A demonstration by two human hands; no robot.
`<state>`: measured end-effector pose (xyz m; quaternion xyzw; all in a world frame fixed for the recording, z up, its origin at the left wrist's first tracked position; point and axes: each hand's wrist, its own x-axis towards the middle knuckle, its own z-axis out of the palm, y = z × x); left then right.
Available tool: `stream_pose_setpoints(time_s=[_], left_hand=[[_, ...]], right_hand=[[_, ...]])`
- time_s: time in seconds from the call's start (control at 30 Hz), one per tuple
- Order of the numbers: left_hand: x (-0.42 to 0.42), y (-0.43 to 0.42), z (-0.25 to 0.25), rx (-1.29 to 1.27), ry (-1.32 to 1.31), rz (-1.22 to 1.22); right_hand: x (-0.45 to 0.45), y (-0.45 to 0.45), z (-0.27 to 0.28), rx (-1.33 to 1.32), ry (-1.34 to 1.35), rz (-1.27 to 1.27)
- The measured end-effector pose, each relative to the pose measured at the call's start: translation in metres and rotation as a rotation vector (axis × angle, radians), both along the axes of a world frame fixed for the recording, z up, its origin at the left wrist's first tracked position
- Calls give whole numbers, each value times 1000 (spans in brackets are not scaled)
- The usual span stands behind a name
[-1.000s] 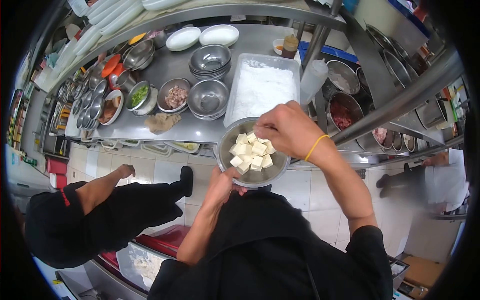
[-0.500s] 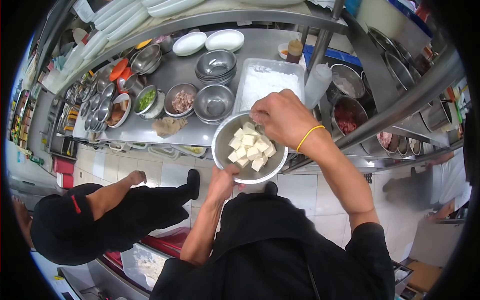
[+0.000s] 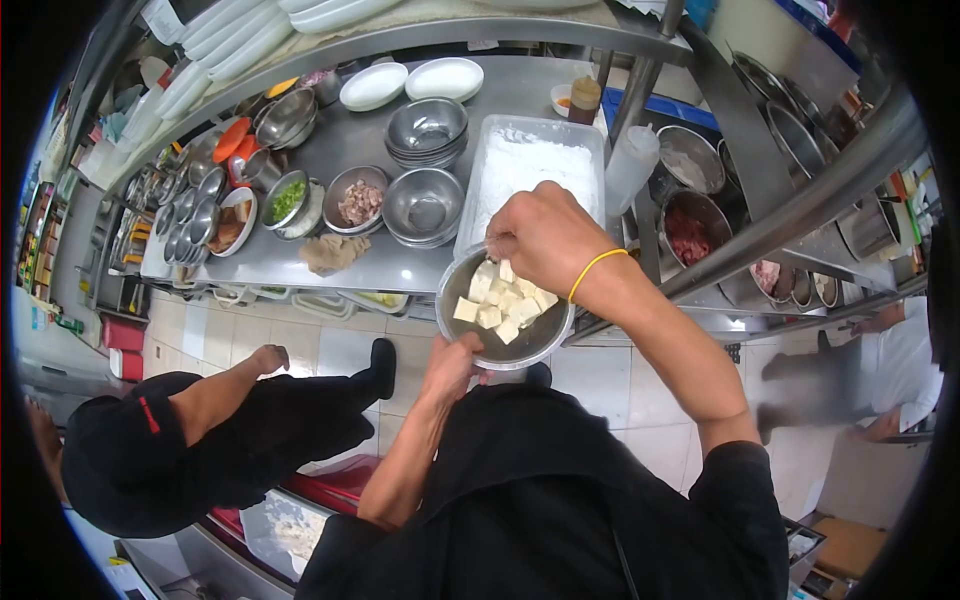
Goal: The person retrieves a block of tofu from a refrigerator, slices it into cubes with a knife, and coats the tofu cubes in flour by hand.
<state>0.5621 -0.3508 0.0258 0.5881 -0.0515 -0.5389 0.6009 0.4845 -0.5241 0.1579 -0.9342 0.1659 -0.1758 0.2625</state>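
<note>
My left hand (image 3: 453, 368) grips the near left rim of a metal bowl (image 3: 540, 350) in front of my body. White cubes (image 3: 500, 300) lie heaped in the bowl. Over its far side hangs my right hand (image 3: 545, 235), fingers pinched together and pointing down; whatever is between the fingertips is hidden. A yellow band circles that wrist. Just beyond the bowl, a clear tray (image 3: 535, 165) of white powder sits on the steel counter (image 3: 400, 265).
Stacked metal bowls (image 3: 424, 205), a bowl of chopped meat (image 3: 359, 200) and a squeeze bottle (image 3: 633, 165) stand on the counter. A steel post (image 3: 640, 90) rises at the right. A co-worker (image 3: 200, 440) is at the left, another person (image 3: 890, 370) at the far right.
My right hand has shifted left over the bowl, covering more of its far side. The cubes lie differently in the bowl. My left hand keeps its hold on the rim.
</note>
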Motion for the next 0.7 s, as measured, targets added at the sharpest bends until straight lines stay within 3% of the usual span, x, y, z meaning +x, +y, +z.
stream_pose_setpoints(time_s=[0.23,0.3,0.63,0.7], left_hand=[[0,5,-5,-99,-1,47],[3,2,-6,65,-28,11],[2,8,-6,-56,23,-1],[1,8,-8,58,-18,-69]], right_hand=[[-3,3,-1,-10,38,-13],[-4,7,-2,-26,71,-9],[-4,6,1,-13,69,71],[-4,6,-5,-27,87,60]])
